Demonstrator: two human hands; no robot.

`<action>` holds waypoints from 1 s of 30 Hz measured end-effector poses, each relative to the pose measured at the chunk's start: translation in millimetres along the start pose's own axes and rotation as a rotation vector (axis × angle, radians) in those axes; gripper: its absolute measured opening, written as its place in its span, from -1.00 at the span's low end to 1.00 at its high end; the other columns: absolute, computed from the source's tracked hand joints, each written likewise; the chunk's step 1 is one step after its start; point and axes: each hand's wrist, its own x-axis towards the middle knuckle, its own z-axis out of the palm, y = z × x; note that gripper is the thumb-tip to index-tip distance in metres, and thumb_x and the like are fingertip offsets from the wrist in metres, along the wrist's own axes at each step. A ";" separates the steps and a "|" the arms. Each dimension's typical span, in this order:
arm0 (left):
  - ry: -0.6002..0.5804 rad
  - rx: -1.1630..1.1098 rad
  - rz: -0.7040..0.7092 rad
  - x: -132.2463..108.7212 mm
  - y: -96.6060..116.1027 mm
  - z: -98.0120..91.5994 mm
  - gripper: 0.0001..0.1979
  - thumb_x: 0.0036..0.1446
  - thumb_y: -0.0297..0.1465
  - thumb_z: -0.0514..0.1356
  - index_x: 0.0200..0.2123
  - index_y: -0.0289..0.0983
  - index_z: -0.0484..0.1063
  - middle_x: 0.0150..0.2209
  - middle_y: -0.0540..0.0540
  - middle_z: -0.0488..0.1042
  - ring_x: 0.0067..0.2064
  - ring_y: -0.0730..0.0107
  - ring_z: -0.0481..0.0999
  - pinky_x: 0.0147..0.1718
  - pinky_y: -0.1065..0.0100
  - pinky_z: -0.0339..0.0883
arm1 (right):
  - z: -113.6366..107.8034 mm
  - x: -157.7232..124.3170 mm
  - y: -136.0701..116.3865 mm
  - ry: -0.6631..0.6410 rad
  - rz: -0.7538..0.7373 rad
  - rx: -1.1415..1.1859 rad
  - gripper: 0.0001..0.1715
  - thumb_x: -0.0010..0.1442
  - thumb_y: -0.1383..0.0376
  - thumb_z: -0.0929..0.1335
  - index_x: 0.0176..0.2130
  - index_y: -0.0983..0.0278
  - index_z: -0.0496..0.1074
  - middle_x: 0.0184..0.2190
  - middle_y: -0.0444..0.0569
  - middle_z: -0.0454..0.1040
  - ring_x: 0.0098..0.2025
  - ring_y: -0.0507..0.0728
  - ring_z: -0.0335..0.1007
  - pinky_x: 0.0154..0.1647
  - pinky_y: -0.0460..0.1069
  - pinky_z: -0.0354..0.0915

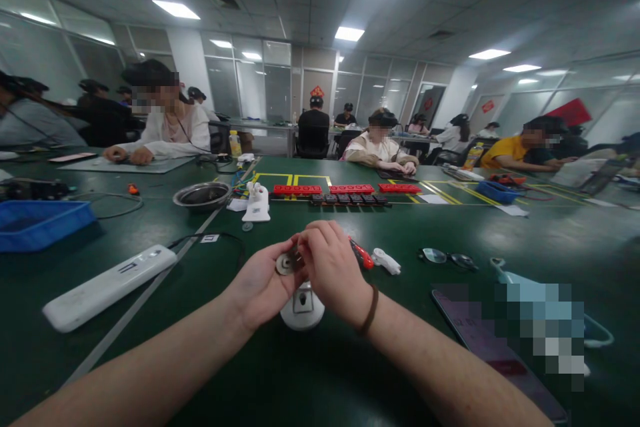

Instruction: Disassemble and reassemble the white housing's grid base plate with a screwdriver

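In front of me, my left hand (267,283) is closed around a small round metal part (285,264) with a raised centre, held between thumb and fingers. My right hand (333,270) meets it there, its fingers bent and pressed together; what they pinch is hidden. Just below both hands, a white device with a round base (303,313) stands on the green table, partly covered by them. Beside my right hand lies a red and black tool handle (363,255), and next to that a white plastic piece (387,261). Farther off stands a white housing (257,203).
A metal bowl (203,195), a blue bin (45,223) and a long white power bank-like case (110,287) lie left. Red trays (297,189) and a black strip (350,200) lie ahead. Glasses (447,258) and a phone (493,347) are right. Co-workers sit opposite.
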 end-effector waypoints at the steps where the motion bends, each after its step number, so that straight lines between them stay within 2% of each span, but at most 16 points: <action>1: -0.012 -0.007 -0.011 -0.8 -0.4 -0.2 -0.79 0.11 -0.58 -0.11 -0.41 -0.41 0.30 -0.48 -0.12 0.37 -0.48 0.47 0.42 -0.47 0.40 0.38 | -3.4 1.4 0.7 0.018 0.023 0.022 -0.90 0.15 0.46 0.20 -0.38 0.35 0.27 -0.33 0.02 0.29 -0.29 0.14 0.13 -0.27 0.03 0.16; 4: -0.056 -0.043 -0.039 -4.2 -1.9 -0.7 -0.73 0.03 -0.58 -0.14 -0.32 -0.41 0.34 -0.41 -0.19 0.41 -0.40 0.34 0.45 -0.43 0.30 0.38 | -12.9 4.2 2.4 0.029 0.062 0.078 -0.90 0.15 0.47 0.19 -0.38 0.35 0.24 -0.34 0.00 0.26 -0.30 0.12 0.12 -0.28 0.02 0.16; 7: -0.108 -0.091 -0.059 -6.7 -3.1 -1.8 -0.70 -0.04 -0.55 -0.13 -0.32 -0.41 0.35 -0.38 -0.23 0.42 -0.36 0.27 0.45 -0.42 0.25 0.38 | -17.5 4.5 2.8 -0.005 0.080 0.116 -0.88 0.17 0.46 0.16 -0.38 0.33 0.22 -0.35 -0.01 0.24 -0.30 0.11 0.12 -0.29 0.01 0.15; 11: -0.082 -0.109 -0.100 -3.4 -5.2 -5.9 -0.73 -0.02 -0.53 -0.13 -0.42 -0.40 0.35 -0.49 -0.17 0.38 -0.47 0.37 0.40 -0.49 0.33 0.35 | -16.5 4.3 2.1 -0.050 0.087 0.134 -0.85 0.18 0.44 0.14 -0.40 0.32 0.20 -0.37 -0.01 0.23 -0.32 0.11 0.11 -0.30 0.00 0.15; 14: -0.046 -0.053 -0.153 1.0 -7.6 -8.7 -0.72 0.07 -0.48 -0.14 -0.49 -0.39 0.33 -0.60 -0.09 0.30 -0.58 0.48 0.31 -0.57 0.43 0.28 | -15.7 5.2 0.9 -0.059 0.087 0.119 -0.82 0.20 0.43 0.12 -0.41 0.32 0.21 -0.38 -0.01 0.23 -0.33 0.11 0.10 -0.32 0.00 0.14; 19: -0.044 0.048 -0.170 1.8 -9.9 -7.9 -0.68 0.16 -0.35 -0.13 -0.51 -0.35 0.28 -0.62 -0.04 0.26 -0.58 0.48 0.30 -0.55 0.41 0.27 | -18.6 6.5 -1.7 -0.124 0.056 0.056 -0.83 0.19 0.43 0.15 -0.41 0.35 0.25 -0.36 0.00 0.23 -0.31 0.11 0.09 -0.29 0.00 0.13; 23: -0.081 0.144 -0.236 -1.7 -11.2 -6.3 -0.70 0.14 -0.37 -0.09 -0.58 -0.32 0.21 -0.68 0.03 0.15 -0.66 0.55 0.18 -0.71 0.54 0.07 | -19.6 6.3 -0.9 -0.231 0.049 -0.007 -0.80 0.12 0.44 0.24 -0.53 0.34 0.26 -0.37 -0.01 0.21 -0.31 0.10 0.08 -0.28 -0.01 0.12; 26: -0.115 0.160 -0.300 -3.7 -11.9 -6.6 -0.68 0.12 -0.36 -0.06 -0.66 -0.31 0.11 -0.71 0.07 0.04 -0.71 0.61 0.04 -0.76 0.59 -0.13 | -18.8 6.0 0.0 -0.236 0.055 -0.017 -0.73 0.13 0.41 0.24 -0.58 0.34 0.26 -0.40 -0.04 0.20 -0.32 0.09 0.07 -0.30 -0.02 0.11; 30: -0.131 0.172 -0.337 -4.6 -10.9 -6.7 -0.65 0.12 -0.32 -0.05 -0.67 -0.30 0.06 -0.70 0.08 -0.01 -0.71 0.63 -0.02 -0.77 0.61 -0.21 | -20.0 6.4 -0.2 -0.249 0.028 0.010 -0.70 0.19 0.37 0.21 -0.55 0.34 0.29 -0.41 -0.05 0.20 -0.34 0.07 0.06 -0.32 -0.03 0.10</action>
